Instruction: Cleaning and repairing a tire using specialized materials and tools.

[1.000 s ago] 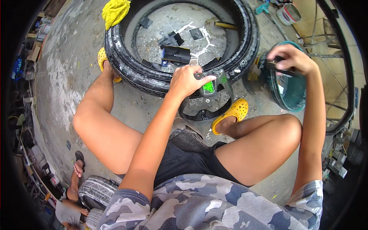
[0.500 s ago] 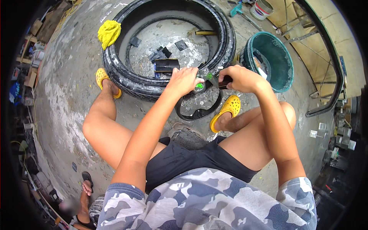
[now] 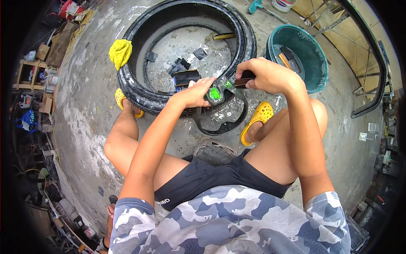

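On a stained concrete floor (image 3: 89, 106), both hands' grip is clamped: left hand (image 3: 198, 91) on rubber patch (image 3: 215, 94), right hand (image 3: 265, 75) on tool (image 3: 242, 80).

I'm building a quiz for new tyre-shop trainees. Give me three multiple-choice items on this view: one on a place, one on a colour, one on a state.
1. Where does the yellow cloth lie?
A. on the large tyre's sidewall
B. in the teal bucket
C. on the person's knee

2. What colour is the patch on the rubber tube held between the hands?
A. red
B. bright green
C. white

3. How is the right hand?
A. open and flat
B. closed around a dark-handled tool
C. resting on the floor

Key: 1 A, the cloth drapes over the tyre's left side; 2 B, the spot by the left hand is vivid green; 3 B, its fingers wrap the handle.
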Action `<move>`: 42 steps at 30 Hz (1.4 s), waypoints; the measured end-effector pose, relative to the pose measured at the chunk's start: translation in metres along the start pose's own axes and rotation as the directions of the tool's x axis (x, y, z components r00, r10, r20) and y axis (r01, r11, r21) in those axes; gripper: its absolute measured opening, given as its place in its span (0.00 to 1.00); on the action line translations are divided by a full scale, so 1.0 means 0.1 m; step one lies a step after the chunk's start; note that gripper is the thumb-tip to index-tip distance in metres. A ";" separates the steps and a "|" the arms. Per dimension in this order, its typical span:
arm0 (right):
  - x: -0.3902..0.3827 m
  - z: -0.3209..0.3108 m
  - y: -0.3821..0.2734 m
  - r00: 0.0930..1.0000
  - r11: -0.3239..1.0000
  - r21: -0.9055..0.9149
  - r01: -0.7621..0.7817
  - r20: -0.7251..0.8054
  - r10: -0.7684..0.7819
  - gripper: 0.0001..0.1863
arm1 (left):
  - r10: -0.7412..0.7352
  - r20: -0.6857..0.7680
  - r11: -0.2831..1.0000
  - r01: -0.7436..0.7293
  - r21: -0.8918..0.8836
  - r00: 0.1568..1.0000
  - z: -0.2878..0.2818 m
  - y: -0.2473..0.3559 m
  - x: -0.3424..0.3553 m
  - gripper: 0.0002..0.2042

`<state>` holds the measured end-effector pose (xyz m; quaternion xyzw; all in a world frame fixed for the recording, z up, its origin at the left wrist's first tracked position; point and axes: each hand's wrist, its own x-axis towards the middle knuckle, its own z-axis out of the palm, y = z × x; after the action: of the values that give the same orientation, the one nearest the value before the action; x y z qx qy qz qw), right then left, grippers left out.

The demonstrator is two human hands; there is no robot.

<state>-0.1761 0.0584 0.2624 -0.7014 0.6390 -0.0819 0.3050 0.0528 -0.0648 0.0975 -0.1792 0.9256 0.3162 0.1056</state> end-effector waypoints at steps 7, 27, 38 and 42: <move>0.11 -0.06 -0.04 0.996 0.997 0.058 -0.045 0.078 0.040 0.17 | -0.039 -0.056 0.999 0.038 -0.012 0.998 0.00 0.07 -0.02 0.59; 0.23 0.04 -0.06 1.000 0.995 0.095 0.010 -0.011 -0.009 0.17 | -0.211 -0.215 0.977 0.213 -0.015 0.953 0.10 0.38 -0.08 0.50; 0.42 0.05 -0.05 0.991 0.157 0.983 -0.090 0.073 0.109 0.18 | -0.168 -0.173 0.971 0.133 -0.198 0.970 0.18 0.07 0.00 0.35; 0.43 0.05 -0.02 0.998 -0.076 0.996 -0.044 0.048 0.041 0.17 | -0.113 -0.160 0.979 0.083 -0.184 0.981 0.16 0.03 -0.01 0.37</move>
<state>-0.1650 0.0192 0.2475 -0.2333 0.3961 -0.5135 0.7245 0.0534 -0.0519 0.0868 -0.2598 0.8896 0.3749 0.0259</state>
